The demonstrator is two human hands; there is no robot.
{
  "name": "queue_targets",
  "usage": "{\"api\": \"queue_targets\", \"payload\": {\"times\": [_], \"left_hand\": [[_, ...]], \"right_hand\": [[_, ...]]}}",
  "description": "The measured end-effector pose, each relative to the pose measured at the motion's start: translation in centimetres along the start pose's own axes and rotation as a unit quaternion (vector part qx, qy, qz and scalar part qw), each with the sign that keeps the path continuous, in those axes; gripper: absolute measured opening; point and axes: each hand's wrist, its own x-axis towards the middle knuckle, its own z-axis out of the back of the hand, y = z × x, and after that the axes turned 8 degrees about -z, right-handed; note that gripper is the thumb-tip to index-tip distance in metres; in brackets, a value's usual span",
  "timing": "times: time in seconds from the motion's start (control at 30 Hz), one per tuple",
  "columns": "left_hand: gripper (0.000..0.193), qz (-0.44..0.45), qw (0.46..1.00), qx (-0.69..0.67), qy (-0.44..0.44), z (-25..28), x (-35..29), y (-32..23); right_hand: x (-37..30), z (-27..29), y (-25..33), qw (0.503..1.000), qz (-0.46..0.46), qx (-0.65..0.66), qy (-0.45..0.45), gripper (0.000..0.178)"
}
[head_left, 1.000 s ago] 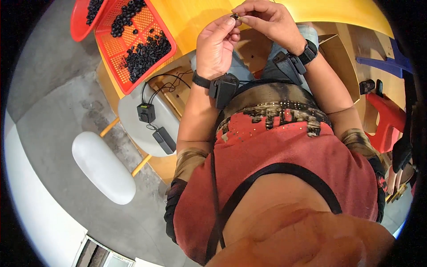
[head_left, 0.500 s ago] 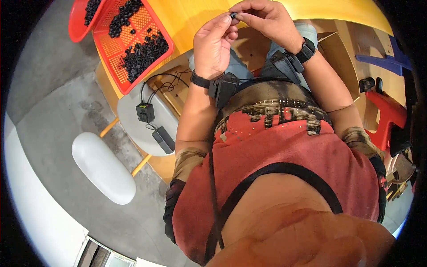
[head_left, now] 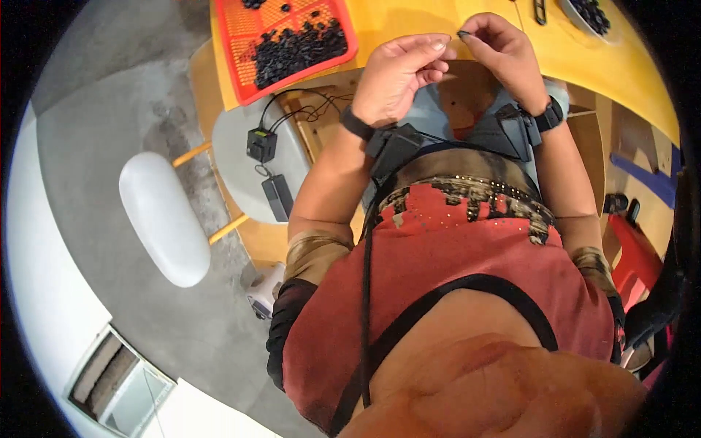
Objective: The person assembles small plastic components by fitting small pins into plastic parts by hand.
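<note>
My right hand [head_left: 504,57] pinches a small black part [head_left: 463,33] between thumb and fingertips, over the near edge of the yellow table [head_left: 409,18]. My left hand [head_left: 407,77] is just to its left, thumb tip against the index finger and the other fingers curled. Whatever lies in that pinch, if anything, is too small to make out. A narrow gap separates the two hands' fingertips. To the left, a red plastic basket [head_left: 353,45] holds a heap of small black pieces [head_left: 299,55].
A bowl [head_left: 572,16] of black pieces stands at the far right of the table, with a small black tool [head_left: 539,11] nearby. On the left, a pale chair seat [head_left: 228,164] bears a black box [head_left: 261,144] with cables and a black adapter [head_left: 277,197]. A red stool [head_left: 634,252] stands at right.
My fingertips, which met around a small black ring-like part, are now apart. The black part stays with my right hand. The view has shifted, bringing the bowl and tool into sight.
</note>
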Motion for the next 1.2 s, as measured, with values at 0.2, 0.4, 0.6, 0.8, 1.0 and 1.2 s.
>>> {"api": "queue_targets", "payload": {"times": [0.2, 0.4, 0.6, 0.8, 1.0, 1.2], "left_hand": [[0.029, -0.116, 0.988, 0.101, -0.031, 7.3, -1.4, -8.5], [0.031, -0.035, 0.950, 0.283, -0.130, 23.0, 3.5, -17.6], [0.020, 0.071, 0.859, 0.495, -0.110, 25.0, 8.9, -17.9], [0.027, 0.053, 0.848, 0.510, -0.136, 17.1, 10.9, -14.8], [0.020, 0.008, 0.828, 0.543, -0.139, 25.3, 9.2, -16.1], [0.025, -0.019, 0.914, 0.397, -0.084, 15.9, 5.4, -15.7]], "right_hand": [[0.5, 0.7, 0.0, 0.999, -0.033, -0.005, -0.007, 0.007], [0.4, -0.1, 0.7, 0.998, -0.059, -0.030, -0.012, 0.012], [0.4, 0.0, -0.4, 0.994, -0.082, -0.071, 0.010, 0.011], [-1.5, 0.3, 0.2, 0.991, -0.093, -0.098, -0.015, 0.011], [-0.4, -1.1, 0.7, 0.993, -0.053, -0.103, 0.030, 0.009], [-0.9, 0.5, -1.2, 0.991, -0.055, -0.121, -0.014, 0.011]]}}
